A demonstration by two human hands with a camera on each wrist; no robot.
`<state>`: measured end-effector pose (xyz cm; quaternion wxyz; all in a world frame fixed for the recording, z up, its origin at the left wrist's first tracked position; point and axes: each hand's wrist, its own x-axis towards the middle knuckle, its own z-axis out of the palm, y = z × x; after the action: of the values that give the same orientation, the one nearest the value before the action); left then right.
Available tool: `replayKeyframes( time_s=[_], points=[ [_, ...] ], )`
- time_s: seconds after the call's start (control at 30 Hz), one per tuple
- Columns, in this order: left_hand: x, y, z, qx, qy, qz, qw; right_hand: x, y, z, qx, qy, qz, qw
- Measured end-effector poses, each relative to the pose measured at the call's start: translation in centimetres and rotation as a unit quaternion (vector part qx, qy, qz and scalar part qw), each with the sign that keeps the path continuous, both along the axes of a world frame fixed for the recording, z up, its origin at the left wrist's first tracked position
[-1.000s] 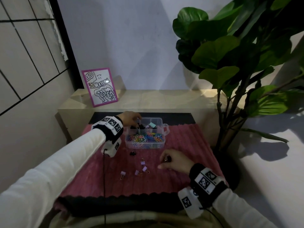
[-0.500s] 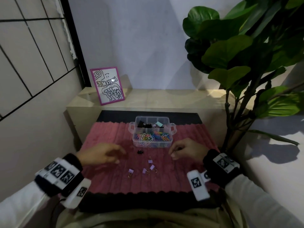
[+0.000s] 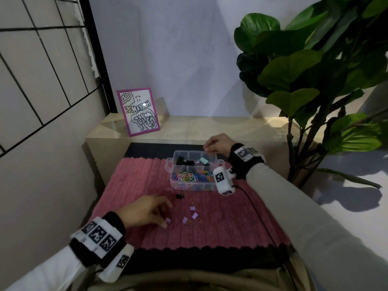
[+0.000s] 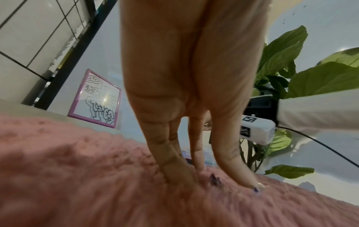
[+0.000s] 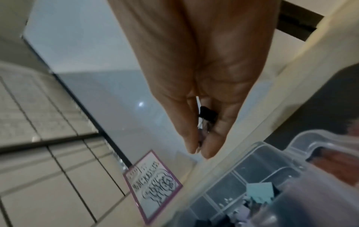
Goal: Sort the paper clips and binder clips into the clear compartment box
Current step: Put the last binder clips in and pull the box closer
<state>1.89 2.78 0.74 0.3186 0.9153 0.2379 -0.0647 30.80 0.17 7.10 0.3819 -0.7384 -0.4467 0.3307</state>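
Observation:
The clear compartment box stands at the back of the pink mat, with coloured paper clips in front and black and teal binder clips behind. My right hand hovers over the box's back right corner and pinches a black binder clip between thumb and finger. My left hand reaches down onto the mat, fingers extended, thumb tip beside a purple binder clip. Three more purple clips and a black clip lie loose on the mat. A purple clip lies between the left fingertips, not gripped.
The pink ribbed mat lies on a dark pad. A framed drawing leans on the beige ledge behind. A large leafy plant stands at the right, a tiled wall at the left. A cable trails from my right wrist.
My right hand rose from the mat to above the box's back right corner, carrying the black clip. My left hand came back from the box and moved onto the purple clips.

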Motion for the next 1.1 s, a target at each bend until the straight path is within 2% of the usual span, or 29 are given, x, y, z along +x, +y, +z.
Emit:
replayKeyframes(
  time_s=[0.07, 0.2, 0.33, 0.4, 0.5, 0.57, 0.67, 0.73, 0.8, 0.9, 1.0, 1.1],
  points=[
    [0.1, -0.4, -0.4, 0.017, 0.006, -0.008, 1.0, -0.5, 1.1, -0.4, -0.036, -0.081, 0.007, 0.996],
    [0.5, -1.0, -0.6, 0.067, -0.011, -0.029, 0.997, -1.7, 1.5, -1.0, -0.089, -0.185, 0.036, 0.978],
    [0.5, -0.8, -0.7, 0.072, -0.019, -0.031, 0.997, -3.0, -0.6, -0.8, -0.055, -0.305, 0.071, 0.948],
    [0.4, -0.6, -0.6, 0.055, -0.023, -0.023, 0.998, -4.0, -2.5, -0.8, -0.01, -0.327, 0.099, 0.94],
    [0.1, -0.2, -0.4, 0.01, -0.054, 0.006, 0.998, -5.9, -5.9, -1.1, 0.033, -0.31, 0.182, 0.932],
    [-0.3, 0.0, -0.3, -0.036, -0.07, 0.046, 0.996, -7.4, -7.7, -1.5, -0.004, -0.298, 0.261, 0.918],
    [-1.0, -0.1, -0.7, -0.109, -0.072, 0.105, 0.986, -9.1, -8.7, -3.0, -0.089, -0.313, 0.353, 0.877],
    [-1.4, -0.4, -1.0, -0.138, -0.063, 0.113, 0.982, -9.6, -8.7, -4.2, -0.117, -0.347, 0.372, 0.853],
    [-1.5, -0.8, -1.1, -0.155, -0.051, 0.109, 0.981, -9.8, -8.4, -5.3, -0.115, -0.37, 0.372, 0.843],
    [-1.4, -1.1, -0.6, -0.167, -0.045, 0.118, 0.978, -9.8, -8.1, -5.9, -0.095, -0.313, 0.358, 0.875],
    [-1.0, -1.3, -0.1, -0.183, -0.048, 0.109, 0.976, -9.0, -8.2, -6.2, -0.096, -0.26, 0.352, 0.894],
    [-0.3, -1.7, 0.1, -0.18, -0.055, 0.086, 0.978, -7.3, -9.2, -6.2, -0.118, -0.061, 0.312, 0.941]
  ],
)
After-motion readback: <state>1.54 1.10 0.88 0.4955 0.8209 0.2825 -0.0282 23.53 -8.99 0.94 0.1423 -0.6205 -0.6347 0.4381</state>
